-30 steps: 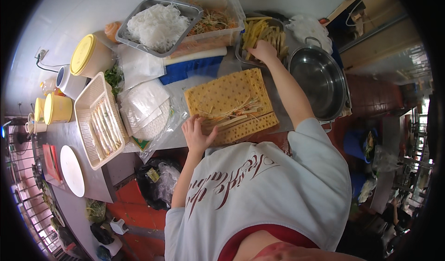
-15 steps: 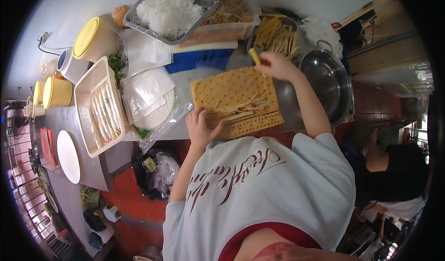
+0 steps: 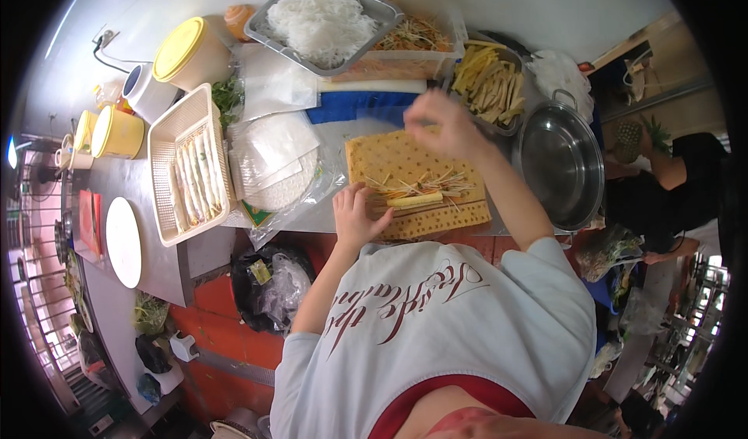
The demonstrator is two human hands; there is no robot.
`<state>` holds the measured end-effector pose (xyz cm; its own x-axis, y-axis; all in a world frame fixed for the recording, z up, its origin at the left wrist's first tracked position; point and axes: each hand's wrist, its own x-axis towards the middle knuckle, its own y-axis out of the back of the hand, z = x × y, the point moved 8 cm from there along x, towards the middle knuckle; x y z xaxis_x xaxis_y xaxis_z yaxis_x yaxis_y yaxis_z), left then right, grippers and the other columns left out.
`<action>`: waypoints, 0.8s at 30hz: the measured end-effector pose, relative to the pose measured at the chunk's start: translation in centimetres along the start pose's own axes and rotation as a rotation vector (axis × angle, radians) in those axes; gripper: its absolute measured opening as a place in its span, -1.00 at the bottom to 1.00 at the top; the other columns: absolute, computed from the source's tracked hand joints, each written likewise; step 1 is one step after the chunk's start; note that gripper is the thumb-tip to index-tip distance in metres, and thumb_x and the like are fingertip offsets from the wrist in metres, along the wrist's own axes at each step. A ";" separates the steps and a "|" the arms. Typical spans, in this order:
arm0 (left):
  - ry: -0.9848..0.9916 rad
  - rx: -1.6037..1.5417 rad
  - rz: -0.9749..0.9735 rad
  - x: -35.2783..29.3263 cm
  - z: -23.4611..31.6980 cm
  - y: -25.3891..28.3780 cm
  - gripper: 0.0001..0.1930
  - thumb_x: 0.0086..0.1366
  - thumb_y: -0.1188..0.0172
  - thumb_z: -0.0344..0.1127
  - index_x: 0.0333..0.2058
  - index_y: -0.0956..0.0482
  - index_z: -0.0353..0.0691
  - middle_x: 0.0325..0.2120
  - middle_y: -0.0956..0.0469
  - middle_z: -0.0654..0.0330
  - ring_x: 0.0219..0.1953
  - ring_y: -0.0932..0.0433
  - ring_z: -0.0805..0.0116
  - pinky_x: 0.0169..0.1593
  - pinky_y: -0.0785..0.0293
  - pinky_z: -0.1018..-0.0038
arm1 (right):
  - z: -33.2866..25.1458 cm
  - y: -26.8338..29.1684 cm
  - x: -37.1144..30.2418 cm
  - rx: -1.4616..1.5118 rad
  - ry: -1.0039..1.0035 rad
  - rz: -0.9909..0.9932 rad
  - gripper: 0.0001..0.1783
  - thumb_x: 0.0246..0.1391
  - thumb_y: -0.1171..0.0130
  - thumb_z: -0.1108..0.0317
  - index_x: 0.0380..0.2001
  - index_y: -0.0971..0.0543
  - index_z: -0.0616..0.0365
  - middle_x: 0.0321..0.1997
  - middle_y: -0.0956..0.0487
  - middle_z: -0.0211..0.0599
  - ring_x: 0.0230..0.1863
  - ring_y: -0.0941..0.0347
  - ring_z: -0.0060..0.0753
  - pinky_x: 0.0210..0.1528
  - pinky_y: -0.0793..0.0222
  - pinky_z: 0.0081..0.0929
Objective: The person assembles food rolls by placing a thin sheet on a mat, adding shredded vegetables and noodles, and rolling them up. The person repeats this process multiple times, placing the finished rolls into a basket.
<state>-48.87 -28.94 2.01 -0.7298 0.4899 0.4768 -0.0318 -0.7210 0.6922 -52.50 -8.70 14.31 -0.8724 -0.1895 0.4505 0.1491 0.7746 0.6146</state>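
A yellow patterned cloth (image 3: 366, 155) lies on the metal table before me. Across it is a heap of shredded white and orange vegetables (image 3: 436, 182), with a pale yellow strip (image 3: 415, 200) along its near side. My left hand (image 3: 355, 211) rests at the cloth's left edge, beside the heap, thumb and fingers apart. Above the far part of the cloth is my right hand (image 3: 442, 121), its fingers smeared by motion; whether they hold anything is unclear. Beyond it to the right, a tray holds yellow and pale strips (image 3: 491, 84).
A steel pot (image 3: 559, 166) stands at right. Rice noodles (image 3: 319, 26) fill a metal tray behind. At left are white wrapper sheets (image 3: 273, 151) and a basket (image 3: 161, 147) with several rolls (image 3: 195, 178). Another person holds a pineapple (image 3: 628, 137) at far right.
The yellow strip that my right hand held now appears to lie on the shredded heap. My right hand has moved slightly left; my left hand stays at the cloth's edge. A pineapple has come into view.
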 end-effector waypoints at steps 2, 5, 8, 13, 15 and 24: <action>-0.003 0.006 0.008 -0.2 -0.2 0.0 -0.49 -0.12 -0.38 -0.09 -0.23 -0.45 -0.24 -0.17 -0.41 0.05 -0.13 -0.37 0.04 -0.06 -0.26 0.21 | 0.7 1.9 6.5 0.011 0.047 0.094 -0.77 -0.04 -0.27 0.38 -0.25 -0.56 0.10 -0.23 -0.52 -0.33 -0.15 -0.44 -0.25 -0.06 -0.37 -0.37; -0.012 0.008 0.026 -0.3 -0.3 0.2 -0.50 -0.13 -0.38 -0.11 -0.25 -0.45 -0.24 -0.18 -0.42 0.05 -0.15 -0.38 0.03 -0.07 -0.27 0.21 | 0.9 0.5 16.0 -0.266 0.299 0.132 -0.69 0.00 -0.24 0.27 -0.16 -0.54 0.10 -0.14 -0.54 -0.34 -0.10 -0.46 -0.18 0.00 -0.38 -0.34; -0.011 -0.005 0.017 -0.3 -0.2 -0.1 -0.50 -0.10 -0.36 -0.09 -0.23 -0.43 -0.23 -0.17 -0.42 0.03 -0.10 -0.38 0.04 -0.04 -0.26 0.20 | 0.5 -3.3 20.8 -0.442 0.507 -0.025 -0.61 0.00 -0.21 0.15 -0.12 -0.52 0.12 -0.13 -0.54 -0.33 -0.12 -0.46 -0.17 -0.04 -0.39 -0.30; -0.001 -0.029 0.056 -0.3 -0.3 0.5 -0.58 -0.08 -0.36 -0.15 -0.29 -0.45 -0.23 -0.17 -0.42 0.04 -0.13 -0.39 0.06 -0.07 -0.27 0.22 | 3.2 -6.7 25.4 -0.647 0.090 -0.503 -0.67 -0.08 -0.17 0.20 -0.22 -0.55 0.09 -0.32 -0.57 -0.20 -0.24 -0.51 -0.20 -0.18 -0.41 -0.22; 0.028 -0.083 0.079 -0.5 -1.0 0.8 -0.59 -0.07 -0.36 -0.17 -0.29 -0.45 -0.23 -0.16 -0.42 0.04 -0.13 -0.39 0.05 -0.06 -0.26 0.23 | 3.0 -4.7 26.5 -0.522 0.068 -0.387 -0.72 -0.04 -0.12 0.22 -0.26 -0.53 0.10 -0.32 -0.57 -0.21 -0.25 -0.52 -0.25 -0.20 -0.40 -0.24; 0.195 -0.441 0.439 22.2 -3.3 10.2 -0.29 -0.01 -0.39 -0.32 0.08 -0.22 -0.36 -0.14 -0.43 -0.01 -0.33 -0.46 0.22 -0.23 -0.41 0.38 | 3.6 -0.7 25.8 0.971 -0.320 0.055 -0.74 0.23 0.22 0.31 -0.23 -0.44 0.20 -0.30 -0.49 -0.25 -0.24 -0.44 -0.37 -0.12 -0.36 -0.47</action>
<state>-67.64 -27.06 17.88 -0.8477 0.0359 0.5293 0.0507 -0.9877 0.1482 -76.77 -11.90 23.15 -0.9803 -0.0791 0.1809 -0.1246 0.9587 -0.2558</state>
